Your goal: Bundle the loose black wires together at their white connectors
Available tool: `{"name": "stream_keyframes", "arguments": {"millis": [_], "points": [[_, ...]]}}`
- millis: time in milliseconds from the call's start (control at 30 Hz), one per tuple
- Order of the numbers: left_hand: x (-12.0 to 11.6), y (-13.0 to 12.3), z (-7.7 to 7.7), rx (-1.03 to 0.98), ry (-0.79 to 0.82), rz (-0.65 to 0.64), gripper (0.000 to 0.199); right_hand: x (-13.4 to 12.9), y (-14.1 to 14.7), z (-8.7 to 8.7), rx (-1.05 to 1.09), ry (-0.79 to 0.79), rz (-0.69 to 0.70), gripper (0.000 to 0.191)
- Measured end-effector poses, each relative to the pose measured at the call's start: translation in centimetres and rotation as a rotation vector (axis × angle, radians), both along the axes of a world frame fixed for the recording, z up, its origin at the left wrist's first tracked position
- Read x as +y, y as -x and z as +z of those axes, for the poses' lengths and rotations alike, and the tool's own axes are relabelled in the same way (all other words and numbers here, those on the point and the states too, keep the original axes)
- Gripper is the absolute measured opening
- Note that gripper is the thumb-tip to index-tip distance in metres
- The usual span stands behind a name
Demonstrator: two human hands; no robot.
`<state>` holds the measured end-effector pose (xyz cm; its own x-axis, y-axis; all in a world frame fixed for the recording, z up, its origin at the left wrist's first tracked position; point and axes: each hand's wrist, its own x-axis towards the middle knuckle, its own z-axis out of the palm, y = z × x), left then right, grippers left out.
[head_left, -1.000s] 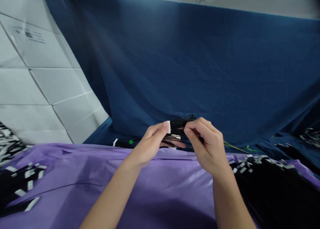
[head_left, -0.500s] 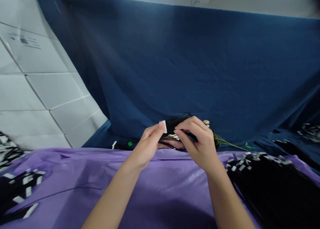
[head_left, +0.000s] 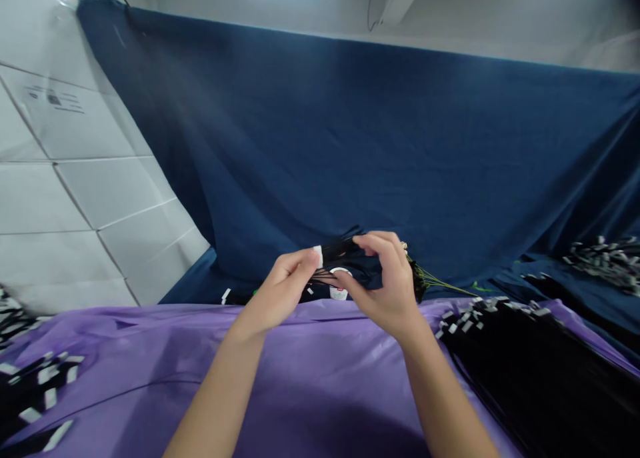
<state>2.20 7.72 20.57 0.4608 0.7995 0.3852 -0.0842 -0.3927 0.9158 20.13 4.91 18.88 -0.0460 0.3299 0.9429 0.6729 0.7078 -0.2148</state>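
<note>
My left hand (head_left: 285, 281) is closed on a bundle of thin black cords (head_left: 337, 248), its thumb pressing on the white band (head_left: 319, 257) around one end. The cords point up and to the right, and their loose ends fan out. My right hand (head_left: 387, 281) is beside them with thumb and fingers spread apart. Its fingertips are close to the upper strands, and whether they touch is hard to make out. Behind the hands, a white round item with a red mark (head_left: 340, 286) is partly hidden.
Purple sheeting (head_left: 320, 371) covers the surface before me. Many white-tipped black bundles lie in a pile at right (head_left: 545, 371) and another at left (head_left: 37, 391). Thin green stems (head_left: 445, 283) lie beyond my right hand. A blue cloth (head_left: 400, 145) hangs behind; white boxes (head_left: 75, 198) are stacked left.
My right thumb and fingers have spread from a pinch on the cords. Both hands appear slightly further left, and the view has tilted up a little. The white round item now shows more.
</note>
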Motion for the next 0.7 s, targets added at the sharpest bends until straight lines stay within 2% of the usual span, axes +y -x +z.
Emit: {"name": "stream_keyframes", "arguments": {"millis": [67,133,167,267,300,367,467,533,600,667,700], "points": [[-0.7,1.0,0.6,0.099,-0.116,-0.028,0.041,0.1,0.1,-0.7,0.078,-0.059,-0.097,0.052],[-1.7,1.7,1.2,0.157,-0.17,-0.091,0.041,0.4,0.3,-1.4,0.275,-0.025,-0.09,0.061],[-2.2,2.0,1.4,0.186,-0.191,-0.122,0.041,0.6,0.5,-1.7,0.438,0.044,-0.015,0.065],[-3.7,2.1,1.7,0.3,-0.199,-0.115,0.039,0.9,1.2,-2.2,1.087,0.332,0.521,0.054],[-4.1,2.0,1.7,0.319,-0.181,-0.095,0.039,0.9,1.3,-2.2,1.212,0.395,0.645,0.046],[-4.6,1.9,1.7,0.308,-0.149,-0.027,0.038,0.5,1.2,-2.0,1.362,0.447,0.791,0.044],[-4.4,2.1,1.7,0.295,-0.126,0.141,0.035,-0.9,0.3,-1.1,1.491,0.387,0.905,0.051],[-3.7,2.3,1.4,0.249,-0.039,0.164,0.035,-2.3,-0.5,-0.2,1.563,0.343,0.99,0.059],[-2.7,2.2,0.5,0.138,0.17,0.091,0.033,-4.1,-1.0,0.8,1.593,0.353,1.07,0.062],[-2.1,1.3,-1.2,-0.062,0.445,-0.018,0.029,-6.0,-0.9,1.8,1.587,0.387,1.138,0.059],[-2.2,0.6,-2.3,-0.099,0.503,-0.055,0.031,-6.9,-0.8,2.3,1.575,0.391,1.167,0.057]]}}
